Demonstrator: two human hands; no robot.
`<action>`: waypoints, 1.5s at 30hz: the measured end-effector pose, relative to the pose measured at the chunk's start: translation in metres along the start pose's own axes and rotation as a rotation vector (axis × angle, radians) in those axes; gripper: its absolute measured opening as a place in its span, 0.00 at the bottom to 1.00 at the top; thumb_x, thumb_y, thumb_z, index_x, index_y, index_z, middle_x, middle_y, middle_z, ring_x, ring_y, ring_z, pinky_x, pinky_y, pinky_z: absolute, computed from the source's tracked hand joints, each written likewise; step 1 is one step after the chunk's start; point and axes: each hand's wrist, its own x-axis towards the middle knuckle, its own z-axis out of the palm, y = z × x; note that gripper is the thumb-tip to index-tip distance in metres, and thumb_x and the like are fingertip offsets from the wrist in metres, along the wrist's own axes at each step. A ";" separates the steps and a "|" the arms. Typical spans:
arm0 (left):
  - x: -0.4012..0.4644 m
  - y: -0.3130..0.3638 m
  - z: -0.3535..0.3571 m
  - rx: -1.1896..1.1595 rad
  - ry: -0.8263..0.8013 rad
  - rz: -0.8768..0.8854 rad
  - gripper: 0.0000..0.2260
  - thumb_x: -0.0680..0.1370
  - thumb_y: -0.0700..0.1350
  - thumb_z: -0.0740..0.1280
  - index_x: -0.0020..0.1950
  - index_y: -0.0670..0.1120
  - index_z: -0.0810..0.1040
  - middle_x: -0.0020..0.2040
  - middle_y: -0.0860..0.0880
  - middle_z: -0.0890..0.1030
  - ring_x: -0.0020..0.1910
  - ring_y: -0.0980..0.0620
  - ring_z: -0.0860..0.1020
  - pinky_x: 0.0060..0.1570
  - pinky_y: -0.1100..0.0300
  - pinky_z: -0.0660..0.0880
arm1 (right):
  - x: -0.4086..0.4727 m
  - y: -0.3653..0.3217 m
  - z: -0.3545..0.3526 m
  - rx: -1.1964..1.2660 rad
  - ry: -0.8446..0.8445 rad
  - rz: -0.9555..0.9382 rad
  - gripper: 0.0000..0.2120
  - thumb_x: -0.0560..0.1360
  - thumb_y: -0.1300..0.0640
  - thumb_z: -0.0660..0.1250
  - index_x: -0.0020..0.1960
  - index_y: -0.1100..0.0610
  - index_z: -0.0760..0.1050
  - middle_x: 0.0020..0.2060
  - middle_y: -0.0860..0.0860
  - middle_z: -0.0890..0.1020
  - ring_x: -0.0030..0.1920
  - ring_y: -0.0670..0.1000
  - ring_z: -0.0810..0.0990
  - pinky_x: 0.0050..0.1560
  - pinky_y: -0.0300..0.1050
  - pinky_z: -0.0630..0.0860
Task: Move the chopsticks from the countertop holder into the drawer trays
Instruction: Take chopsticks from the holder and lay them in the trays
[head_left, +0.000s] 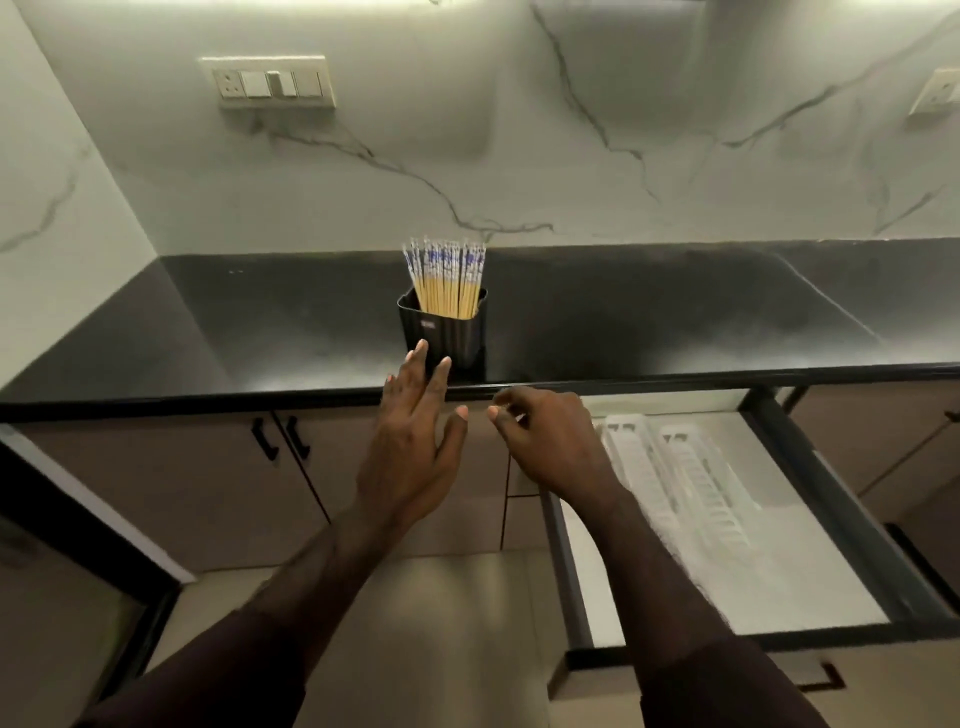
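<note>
Chopsticks (447, 280) stand in the black holder (442, 332) near the counter (623, 322) front edge. Left hand (415, 441) spread, empty; right hand (550, 441) loosely curled, seemingly empty, beside the open drawer (779, 519) trays (675, 478).

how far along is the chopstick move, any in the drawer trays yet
Done: the drawer is pulled open, with two white trays that look empty. In hand: nothing; the left hand reaches open toward the black holder, the right hand hovers empty. Left: all the chopsticks, which stand bundled in the holder.
</note>
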 end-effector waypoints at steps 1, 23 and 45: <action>0.008 -0.009 -0.005 -0.003 0.008 0.003 0.26 0.80 0.52 0.57 0.76 0.43 0.63 0.79 0.44 0.54 0.78 0.53 0.49 0.75 0.50 0.52 | 0.008 -0.007 0.004 0.007 0.000 -0.003 0.13 0.78 0.47 0.65 0.58 0.52 0.81 0.48 0.48 0.86 0.46 0.44 0.82 0.46 0.37 0.75; 0.261 -0.196 0.048 -0.078 -0.168 -0.267 0.25 0.81 0.47 0.62 0.77 0.46 0.61 0.78 0.44 0.60 0.78 0.48 0.56 0.76 0.49 0.51 | 0.308 -0.020 0.097 0.089 -0.021 0.041 0.14 0.79 0.54 0.65 0.64 0.53 0.77 0.55 0.51 0.84 0.51 0.45 0.82 0.57 0.45 0.80; 0.336 -0.287 0.117 -0.992 -0.305 -0.726 0.08 0.74 0.34 0.70 0.53 0.39 0.82 0.44 0.49 0.87 0.44 0.55 0.84 0.49 0.63 0.80 | 0.381 -0.013 0.176 0.030 -0.093 0.302 0.12 0.80 0.53 0.64 0.62 0.53 0.76 0.52 0.50 0.83 0.50 0.47 0.81 0.55 0.44 0.78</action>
